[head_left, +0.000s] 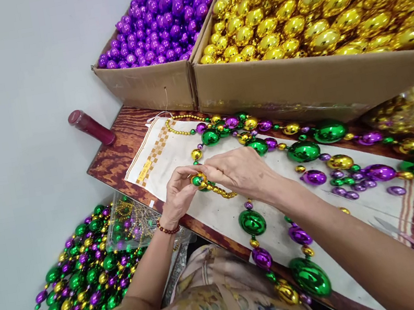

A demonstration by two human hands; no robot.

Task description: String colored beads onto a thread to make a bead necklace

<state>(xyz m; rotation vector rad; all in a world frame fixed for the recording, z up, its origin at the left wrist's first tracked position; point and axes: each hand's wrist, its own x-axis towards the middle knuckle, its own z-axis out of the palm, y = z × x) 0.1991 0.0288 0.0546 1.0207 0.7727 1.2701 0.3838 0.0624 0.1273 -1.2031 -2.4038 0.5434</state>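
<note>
Both of my hands meet over the white cloth (216, 211) on the table. My left hand (180, 191), with a beaded bracelet (168, 228) at the wrist, is closed around a bead necklace (221, 191), pinching it near a green and a gold bead. Right beside it, my right hand (239, 170) has its fingers pressed together at the same spot, on the string end of the necklace; its fingertips are partly hidden. Strung green, purple and gold beads (252, 222) hang from there toward my lap. Another finished-looking strand (305, 150) lies along the cloth behind my hands.
Cardboard boxes of purple beads (156, 39) and gold beads (294, 13) stand at the back. A dark red bottle-like object (92, 127) is at the table's left corner. A heap of bead strands (79, 282) lies low at left, beside a clear tray (116, 228). Scissors (387, 224) lie at right.
</note>
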